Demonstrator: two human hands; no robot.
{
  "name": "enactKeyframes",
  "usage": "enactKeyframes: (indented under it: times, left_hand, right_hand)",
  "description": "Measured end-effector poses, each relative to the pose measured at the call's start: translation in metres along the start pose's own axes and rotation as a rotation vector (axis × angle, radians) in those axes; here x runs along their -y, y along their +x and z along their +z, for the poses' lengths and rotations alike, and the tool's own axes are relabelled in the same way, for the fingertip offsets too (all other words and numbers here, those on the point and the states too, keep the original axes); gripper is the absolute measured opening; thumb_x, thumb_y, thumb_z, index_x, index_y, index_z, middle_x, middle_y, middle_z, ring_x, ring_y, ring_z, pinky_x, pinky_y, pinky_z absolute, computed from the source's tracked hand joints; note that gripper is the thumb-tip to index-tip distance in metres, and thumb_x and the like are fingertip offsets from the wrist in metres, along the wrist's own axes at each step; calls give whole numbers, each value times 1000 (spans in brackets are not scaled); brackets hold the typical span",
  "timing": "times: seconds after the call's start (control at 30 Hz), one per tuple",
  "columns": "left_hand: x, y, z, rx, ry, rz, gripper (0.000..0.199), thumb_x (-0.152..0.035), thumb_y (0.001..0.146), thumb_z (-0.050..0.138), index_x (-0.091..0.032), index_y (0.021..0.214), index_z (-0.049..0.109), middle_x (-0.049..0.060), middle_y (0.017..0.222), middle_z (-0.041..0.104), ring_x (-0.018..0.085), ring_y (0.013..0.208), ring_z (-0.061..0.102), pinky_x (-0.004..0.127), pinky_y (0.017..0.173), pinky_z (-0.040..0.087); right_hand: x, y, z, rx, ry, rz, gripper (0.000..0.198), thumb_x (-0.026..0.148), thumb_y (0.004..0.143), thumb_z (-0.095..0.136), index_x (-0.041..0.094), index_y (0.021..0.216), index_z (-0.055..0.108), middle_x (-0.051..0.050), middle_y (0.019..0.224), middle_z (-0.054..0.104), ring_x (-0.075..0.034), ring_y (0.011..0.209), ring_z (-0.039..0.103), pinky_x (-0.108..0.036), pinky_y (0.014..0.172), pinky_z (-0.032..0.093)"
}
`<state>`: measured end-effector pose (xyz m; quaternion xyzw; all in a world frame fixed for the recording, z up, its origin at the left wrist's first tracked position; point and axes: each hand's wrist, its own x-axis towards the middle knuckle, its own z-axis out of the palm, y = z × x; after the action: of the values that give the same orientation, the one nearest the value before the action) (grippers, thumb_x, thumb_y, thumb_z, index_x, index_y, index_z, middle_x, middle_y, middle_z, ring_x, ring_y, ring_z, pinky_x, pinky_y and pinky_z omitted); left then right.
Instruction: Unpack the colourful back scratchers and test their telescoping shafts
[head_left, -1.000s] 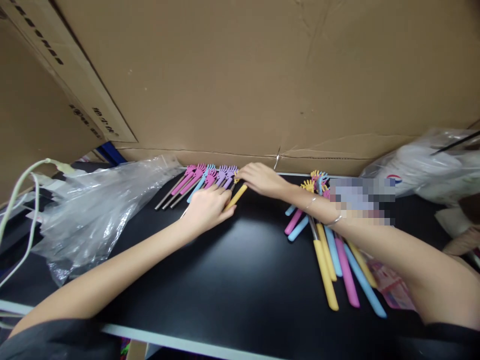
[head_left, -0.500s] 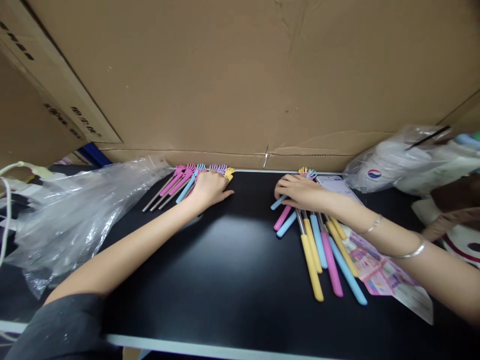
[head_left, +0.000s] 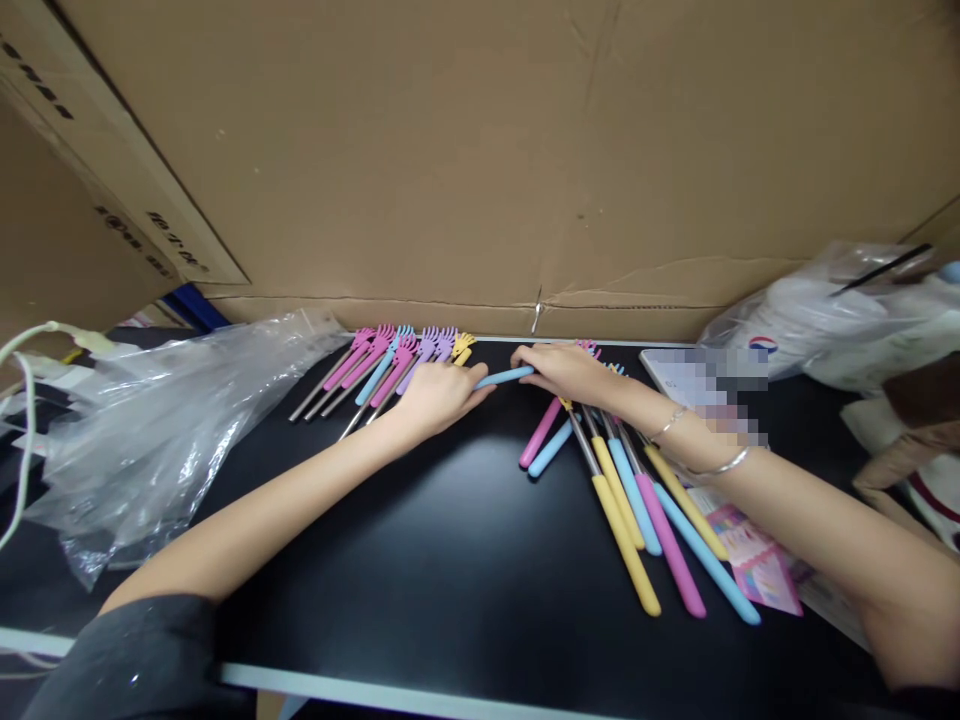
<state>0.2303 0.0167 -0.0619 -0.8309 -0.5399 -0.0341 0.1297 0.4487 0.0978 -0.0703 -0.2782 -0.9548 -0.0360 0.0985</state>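
A light-blue back scratcher handle [head_left: 504, 377] spans the gap between my two hands. My left hand [head_left: 441, 395] is closed on its left end, and my right hand [head_left: 559, 370] pinches its right end; the hands hide the rest of it. Behind and left of my left hand lies a row of back scratchers [head_left: 384, 368] with pink, blue, purple and yellow claw heads. Under and in front of my right hand fans a pile of back scratchers [head_left: 628, 540] with yellow, blue and pink handles and metal shafts, their claw heads partly covered by my wrist.
Clear plastic bags [head_left: 165, 430] lie at the left. A phone [head_left: 667, 375] and a printed pink card [head_left: 761, 560] sit by the right forearm. Farther right stands a bagged white cup [head_left: 780, 325]. A cardboard wall [head_left: 450, 170] closes off the back of the black table [head_left: 405, 600].
My left hand has moved right off the row, and my right hand has moved left with the blue handle. Both hands now meet on it. The right-hand pile has shifted slightly.
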Motion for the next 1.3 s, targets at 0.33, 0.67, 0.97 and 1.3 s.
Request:
enactKeyframes:
  times: [0.33, 0.67, 0.97, 1.3]
  left_hand:
    - [22, -28, -3, -84, 80, 1, 31, -42, 95, 42, -20, 91, 63, 6, 79, 70, 21, 74, 68, 25, 51, 34]
    - [31, -44, -13, -78, 71, -45, 32, -39, 96, 40, -19, 98, 64, 8, 77, 70, 21, 73, 66, 26, 51, 33]
    - [23, -52, -22, -117, 75, -20, 30, -40, 96, 38, -20, 102, 60, 6, 82, 70, 20, 75, 66, 25, 51, 31]
    - [9, -86, -46, 107, 9, -52, 40, -46, 99, 26, -21, 94, 57, 3, 64, 66, 21, 56, 64, 25, 47, 27]
  right_hand:
    - [-8, -9, -16, 83, -212, 52, 21, 17, 89, 43, 19, 98, 61, -7, 100, 67, -21, 95, 55, -31, 76, 34]
    - [-12, -25, -25, 31, -376, 210, 36, 15, 83, 45, 13, 117, 56, -15, 117, 61, -30, 111, 49, -44, 92, 35]
    - [48, 14, -20, -40, -143, -24, 24, 27, 97, 39, 18, 91, 61, -6, 82, 68, -17, 70, 59, -29, 63, 35]
    - [69, -10, -52, -64, -285, -250, 35, 25, 100, 28, 19, 85, 59, -4, 70, 64, -14, 60, 51, -30, 55, 26]
